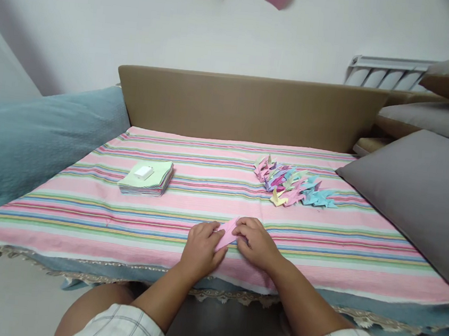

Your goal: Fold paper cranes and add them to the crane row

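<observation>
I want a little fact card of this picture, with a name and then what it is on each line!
Left hand: fingers on the pink paper
Right hand: fingers at the paper's far end
Left side: stack of paper, green sheet on top, small white thing on it
Right side: pile of colourful folded birds
Underneath: striped cloth

left hand [203, 247] palm down, right hand [257, 242] close by, fingers curled
</observation>
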The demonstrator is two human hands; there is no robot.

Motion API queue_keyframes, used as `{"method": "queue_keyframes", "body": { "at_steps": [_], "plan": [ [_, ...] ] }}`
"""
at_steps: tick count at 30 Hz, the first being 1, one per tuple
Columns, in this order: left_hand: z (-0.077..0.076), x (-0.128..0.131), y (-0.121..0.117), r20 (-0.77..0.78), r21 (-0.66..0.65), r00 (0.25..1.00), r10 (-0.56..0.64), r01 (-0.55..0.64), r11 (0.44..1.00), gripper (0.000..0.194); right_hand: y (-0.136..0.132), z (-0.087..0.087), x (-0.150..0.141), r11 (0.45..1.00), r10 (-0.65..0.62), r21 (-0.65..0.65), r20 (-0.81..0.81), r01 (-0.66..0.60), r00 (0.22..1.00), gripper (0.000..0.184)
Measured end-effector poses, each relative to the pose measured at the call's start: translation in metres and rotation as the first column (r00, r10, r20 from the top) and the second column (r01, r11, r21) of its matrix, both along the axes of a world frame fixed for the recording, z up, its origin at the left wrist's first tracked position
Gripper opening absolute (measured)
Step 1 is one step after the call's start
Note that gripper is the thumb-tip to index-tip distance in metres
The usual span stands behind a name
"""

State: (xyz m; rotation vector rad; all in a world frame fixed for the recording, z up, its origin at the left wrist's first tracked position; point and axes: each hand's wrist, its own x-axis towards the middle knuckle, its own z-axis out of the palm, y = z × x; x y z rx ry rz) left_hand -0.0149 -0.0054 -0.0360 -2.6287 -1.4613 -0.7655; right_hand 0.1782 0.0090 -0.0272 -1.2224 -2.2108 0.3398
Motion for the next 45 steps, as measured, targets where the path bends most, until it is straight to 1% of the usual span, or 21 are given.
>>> {"method": "queue_keyframes", "body": {
  "at_steps": [2,4,8,12,16,21,26,30,38,42,45],
  "plan": [
    [0.001,-0.001,0.003,-0.003,0.014,0.999,-0.050,0.050,0.999,0.032,0.001,-0.001,0.002,0.999,0.032,0.021,0.029,-0.033,0.999,0.028],
    [0.002,-0.004,0.006,-0.005,0.025,0.996,-0.091,0.091,0.996,0.033,0.000,-0.001,0.003,0.998,0.063,0.008,0.062,-0.064,0.996,0.029],
    [0.005,-0.008,0.010,-0.003,0.024,0.993,-0.120,0.120,0.993,0.035,-0.002,-0.001,0.000,0.997,0.078,-0.023,0.092,-0.077,0.993,0.022],
    [0.010,-0.009,0.009,0.023,-0.044,0.996,-0.086,0.087,0.995,0.035,-0.002,-0.001,-0.004,0.998,0.054,-0.040,0.082,-0.051,0.995,0.016],
    [0.013,-0.008,0.008,0.066,-0.123,0.996,-0.052,0.060,0.991,0.023,-0.002,-0.002,-0.006,0.999,0.031,-0.046,0.076,-0.028,0.997,0.010],
    [0.012,-0.009,0.009,0.095,-0.163,0.995,-0.026,0.041,0.986,0.012,-0.001,-0.005,-0.006,0.999,0.021,-0.051,0.061,-0.018,0.998,0.010],
    [0.013,-0.008,0.009,0.107,-0.178,0.994,-0.018,0.037,0.983,0.006,0.002,-0.007,-0.006,0.998,0.013,-0.069,0.047,-0.010,0.999,0.008],
    [0.014,-0.008,0.010,0.106,-0.189,0.994,-0.012,0.032,0.981,0.008,0.003,-0.006,-0.008,0.996,-0.003,-0.091,0.038,0.007,0.999,0.010],
    [0.011,-0.006,0.012,0.142,-0.190,0.989,0.034,-0.007,0.982,0.013,0.002,-0.002,-0.013,0.988,-0.075,-0.130,0.021,0.077,0.997,0.013],
    [0.010,-0.007,0.012,0.142,-0.188,0.989,0.033,-0.006,0.982,0.012,0.001,-0.002,-0.012,0.988,-0.063,-0.141,-0.012,0.061,0.998,0.009],
    [0.009,-0.007,0.013,0.144,-0.195,0.989,0.031,-0.002,0.981,0.012,0.001,-0.005,-0.011,0.988,-0.051,-0.147,-0.046,0.044,0.998,0.015]
  ]
}}
